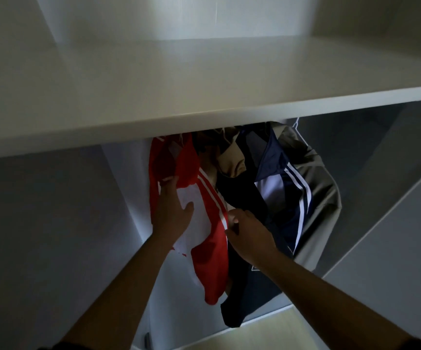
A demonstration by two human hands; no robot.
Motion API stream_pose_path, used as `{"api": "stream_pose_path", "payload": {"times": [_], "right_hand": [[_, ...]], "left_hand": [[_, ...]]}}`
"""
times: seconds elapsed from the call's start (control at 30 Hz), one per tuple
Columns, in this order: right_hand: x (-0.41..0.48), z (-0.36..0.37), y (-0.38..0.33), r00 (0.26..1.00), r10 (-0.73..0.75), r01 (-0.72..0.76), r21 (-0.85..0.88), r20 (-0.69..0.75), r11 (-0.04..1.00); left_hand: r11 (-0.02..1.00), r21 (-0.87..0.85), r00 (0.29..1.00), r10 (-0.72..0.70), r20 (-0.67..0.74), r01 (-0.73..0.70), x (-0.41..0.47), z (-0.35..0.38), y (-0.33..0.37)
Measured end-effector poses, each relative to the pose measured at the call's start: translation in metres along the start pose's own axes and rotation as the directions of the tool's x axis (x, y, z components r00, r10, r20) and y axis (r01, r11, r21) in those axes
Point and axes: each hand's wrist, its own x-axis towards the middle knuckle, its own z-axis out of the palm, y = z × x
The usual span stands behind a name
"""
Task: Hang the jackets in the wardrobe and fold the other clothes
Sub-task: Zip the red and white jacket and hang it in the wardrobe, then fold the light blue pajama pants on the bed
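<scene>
Pressing flat on the red jacket (209, 258) with the left hand (172, 213), fingers straight; pinching its striped edge with the right hand (249, 236). Hung below the shelf (204, 97) at six o'clock, with the black jacket (239, 198), navy jacket (272, 162) and grey jacket (323, 198) toward three. Hanging seemingly near done — folding unseen, probably still left.

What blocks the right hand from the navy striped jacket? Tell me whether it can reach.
Probably yes. The right hand sits beside the navy jacket, with only a black garment between them. Its fingers seem to pinch the edge of the red jacket, so it must release first.
</scene>
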Motion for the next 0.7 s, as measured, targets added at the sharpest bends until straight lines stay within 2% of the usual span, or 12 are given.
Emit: {"api": "stream_pose_path", "payload": {"times": [0.17, 0.33, 0.53, 0.7], "right_hand": [[-0.063, -0.015, 0.027, 0.994, 0.058, -0.035, 0.234, -0.095, 0.972], [-0.14, -0.037, 0.068, 0.959, 0.199, -0.128, 0.319, -0.201, 0.939], [-0.271, -0.078, 0.123, 0.881, 0.355, -0.219, 0.396, -0.311, 0.892], [-0.425, -0.117, 0.17, 0.753, 0.516, -0.319, 0.459, -0.409, 0.829]], "left_hand": [[0.994, -0.097, 0.995, -0.049, 0.084, 0.057, -0.08, 0.03, 0.013], [0.976, -0.207, 0.981, -0.02, 0.192, 0.061, -0.164, 0.064, 0.045], [0.957, -0.256, 0.906, 0.222, 0.361, -0.133, -0.272, 0.119, 0.114], [0.927, -0.271, 0.803, 0.363, 0.472, -0.26, -0.39, 0.169, 0.171]]}}
